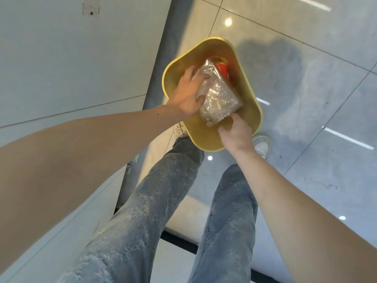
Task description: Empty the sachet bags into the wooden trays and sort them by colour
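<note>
**Seemingly a clean-up step: clear bag held over a yellow bin, no trays in view**

Closely curled, the fingers (201,77) of the left hand (184,97) wrap the upper left edge of a clear plastic bag (219,94), thumb and fingertips pressing into the crinkled film. The right hand (234,132) meets the bag's lower corner, its fingers bent inward; whether they pinch the film or only touch it cannot be told, as the back of the hand hides the tips.

Both hands hold the bag inside the mouth of a yellow bin (250,92), which stands on the tiled floor (316,88) just ahead of the person's white shoes (263,145). Deeper in the bin, partly behind the bag, lies something red (222,69), too hidden to name.

The bag looks crumpled and mostly flat, with pale specks or creases showing through; whether any sachets are left in it cannot be made out. The person stands in faded jeans (142,221) beside a pale surface (61,68) at the left.

As a judgement, this bag has probably been emptied and is being thrown away, which would put at least one emptying step behind. No wooden trays and no loose sachets appear, so nothing shows how many bags are left or whether sorting by colour has begun.
</note>
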